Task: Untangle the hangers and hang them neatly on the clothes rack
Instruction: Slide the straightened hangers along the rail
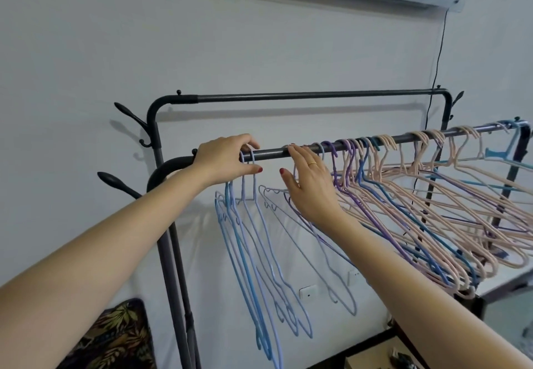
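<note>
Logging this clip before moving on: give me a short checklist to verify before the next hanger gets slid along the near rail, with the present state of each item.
1. Left hand grips the light blue wire hangers' hooks at the dark metal near rail: ok.
2. Right hand free, fingers straight against the rail: ok.
3. Light blue wire hangers hang apart from the rest: ok.
4. Pink and purple hanger bunch untangled: not ok, frames cross.
5. Lone pale hanger hooked on the rail: cannot tell, the right hand hides it.
</note>
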